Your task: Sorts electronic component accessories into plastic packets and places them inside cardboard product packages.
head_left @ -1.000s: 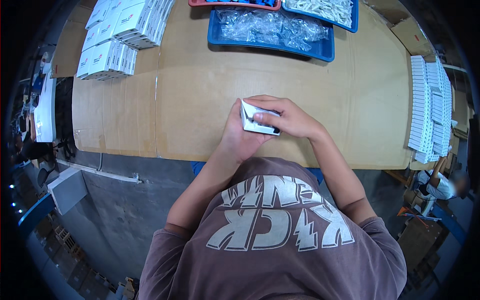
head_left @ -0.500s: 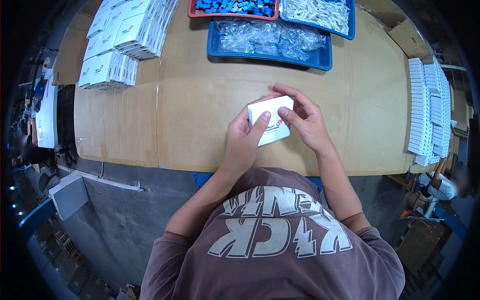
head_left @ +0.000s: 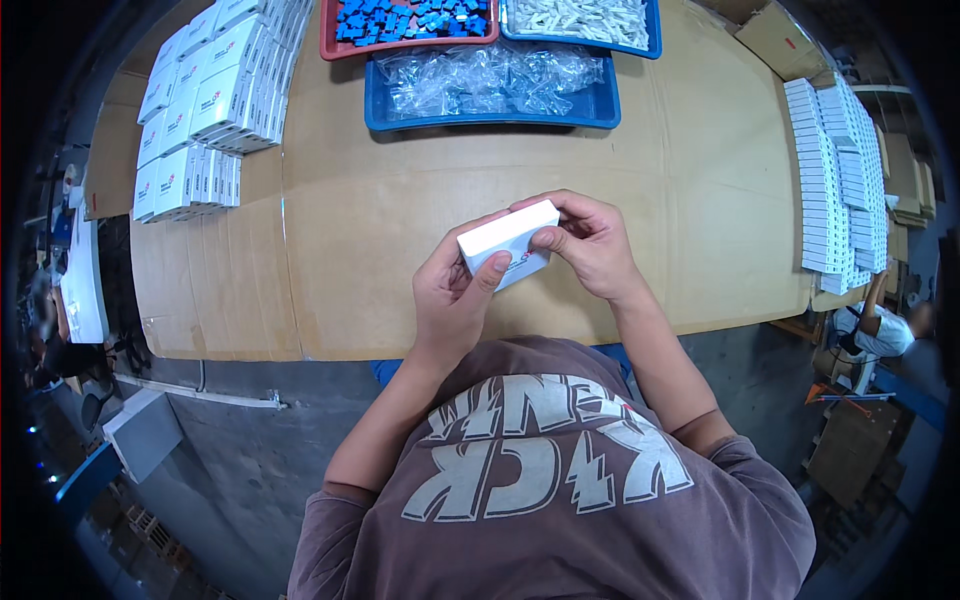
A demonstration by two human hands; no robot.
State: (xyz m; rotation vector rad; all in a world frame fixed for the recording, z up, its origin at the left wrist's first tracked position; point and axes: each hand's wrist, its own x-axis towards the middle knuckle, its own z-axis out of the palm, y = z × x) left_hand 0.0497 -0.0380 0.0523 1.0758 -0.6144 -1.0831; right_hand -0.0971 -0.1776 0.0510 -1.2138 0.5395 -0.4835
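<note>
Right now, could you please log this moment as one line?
left hand: holding white box | right hand: holding same box | box: printed face partly covered | beyond: blue tray of clear plastic | left: stacked white boxes

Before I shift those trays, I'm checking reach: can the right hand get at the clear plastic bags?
Probably yes, once freed: the right hand is helping hold a white box, but the clear plastic bags lie uncovered in a blue tray ahead, with nothing seemingly in between.
</note>
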